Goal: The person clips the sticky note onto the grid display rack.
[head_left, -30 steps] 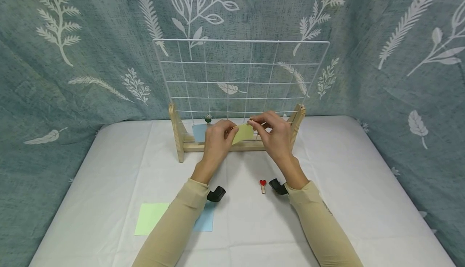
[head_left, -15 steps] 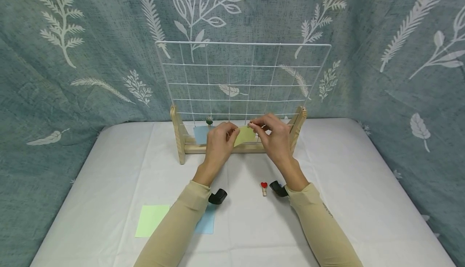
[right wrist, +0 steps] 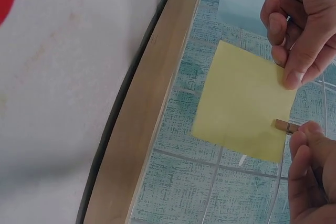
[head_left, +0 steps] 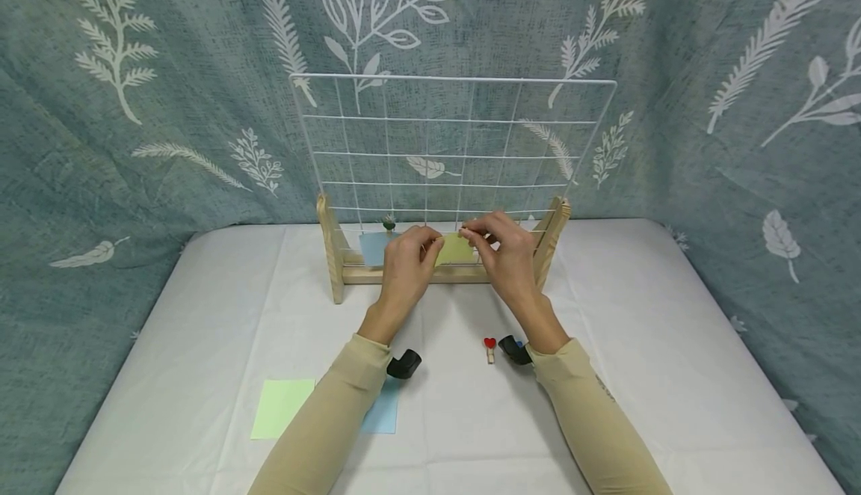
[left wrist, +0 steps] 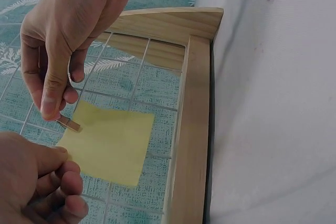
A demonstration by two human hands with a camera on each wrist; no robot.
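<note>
At the low part of the white wire grid [head_left: 444, 155], my left hand [head_left: 406, 262] pinches the upper left corner of a yellow sticky note [head_left: 456, 250] between thumb and finger. My right hand [head_left: 509, 254] grips the end of a small wooden clothespin [right wrist: 286, 126], whose tip overlaps the note's top edge. In the left wrist view the note [left wrist: 113, 142] lies flat before the wires, with the clothespin [left wrist: 69, 124] near its upper edge. Whether the clothespin also bites a wire cannot be told. Left of the note, a blue sticky note [head_left: 374, 248] hangs under a clip with a dark green ornament [head_left: 388, 223].
Wooden legs [head_left: 329, 252] and a bottom bar [head_left: 362, 275] support the grid. On the white tablecloth [head_left: 202, 315], a green note [head_left: 279, 408] and a blue note [head_left: 382, 410] lie partly under the left sleeve. A red-heart clothespin [head_left: 489, 349] lies near the right wrist's black camera [head_left: 514, 350].
Both hands keep the same holds at the same place on the grid. The yellow note's lower edge sits a little more level. The head view has shifted slightly.
</note>
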